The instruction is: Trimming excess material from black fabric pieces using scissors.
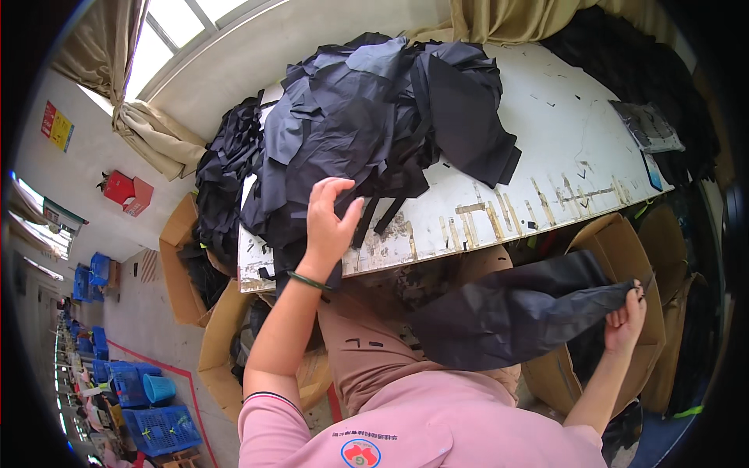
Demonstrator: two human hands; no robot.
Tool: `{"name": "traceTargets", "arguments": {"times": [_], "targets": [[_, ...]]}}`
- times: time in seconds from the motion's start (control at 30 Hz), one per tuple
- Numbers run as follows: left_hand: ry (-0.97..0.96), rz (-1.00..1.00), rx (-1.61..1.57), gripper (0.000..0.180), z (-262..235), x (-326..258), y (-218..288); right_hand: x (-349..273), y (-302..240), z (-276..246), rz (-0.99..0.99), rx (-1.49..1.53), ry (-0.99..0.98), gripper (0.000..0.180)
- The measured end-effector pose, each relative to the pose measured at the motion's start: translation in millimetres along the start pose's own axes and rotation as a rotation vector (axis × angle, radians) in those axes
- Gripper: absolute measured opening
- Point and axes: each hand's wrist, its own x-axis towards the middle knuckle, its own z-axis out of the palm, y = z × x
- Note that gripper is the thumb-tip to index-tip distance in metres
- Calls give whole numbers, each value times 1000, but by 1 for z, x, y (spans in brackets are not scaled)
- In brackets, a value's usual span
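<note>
My right hand (626, 316) grips one end of a black fabric piece (523, 312), held out to the right over an open cardboard box. The piece hangs across my lap, its other end loose. My left hand (330, 222) is raised in front of the heap of black fabric pieces (335, 117) on the white table (546, 117). Its fingers are curved, thumb apart from them, with nothing between. A dark bangle (310, 281) circles that wrist.
Cardboard boxes (597, 242) stand at the right below the table edge, others (222, 351) at the left. Black fabric (644, 70) and a clear plastic packet (649, 127) lie at the table's right. Blue crates (160, 429) stand on the floor far left.
</note>
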Motion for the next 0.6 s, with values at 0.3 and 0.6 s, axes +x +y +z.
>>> {"name": "traceTargets", "arguments": {"times": [0.3,0.6], "targets": [[-264,123,609,32,9,28,-64,31,-18,-242,-270,-632,814,26],[-817,91,66,15,-67,63,66,25,27,21,-367,-705,-6,17]]}}
